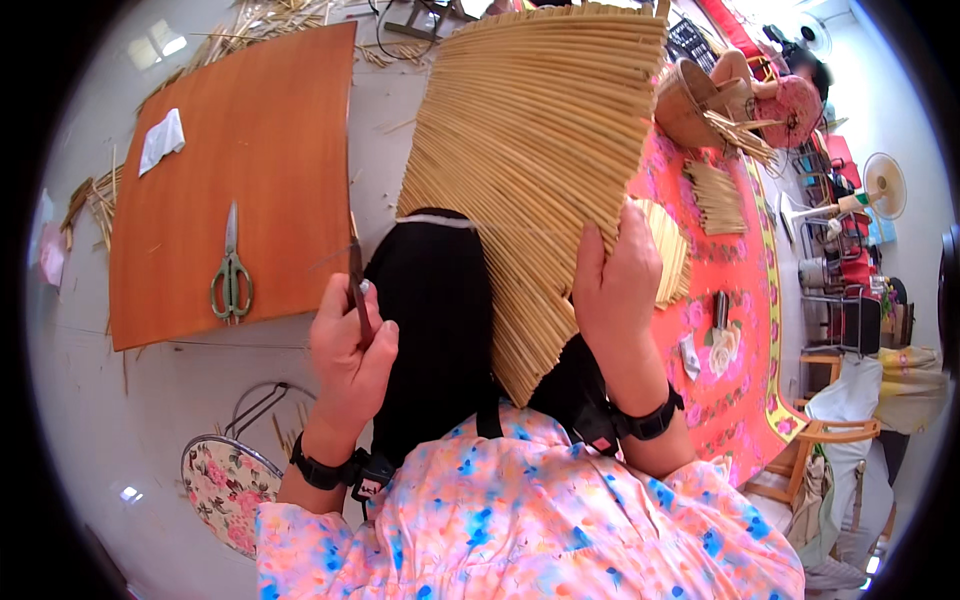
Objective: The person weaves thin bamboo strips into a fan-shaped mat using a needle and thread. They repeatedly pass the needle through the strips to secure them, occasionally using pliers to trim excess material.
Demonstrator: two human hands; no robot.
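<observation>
A large fan-shaped panel of straw-coloured stalks (540, 130), laid side by side, leans across my lap. Its narrow end points down between my thighs. My right hand (618, 285) grips the panel's right edge, thumb on top and the other fingers partly hidden behind. Left of the panel, my left hand (350, 345) is closed around a slim dark-handled tool (357, 285) that looks like a knife, held upright. It is apart from the stalks, over my left thigh. Thin thread-like lines show faintly beside it.
An orange-brown board (280, 140) at left bears green-handled scissors (231, 270) and a white tissue (162, 140). A floral stool (225, 490) stands near left. At right lie a pink floral cloth (740, 400) and a basket (685, 105); another person sits beyond.
</observation>
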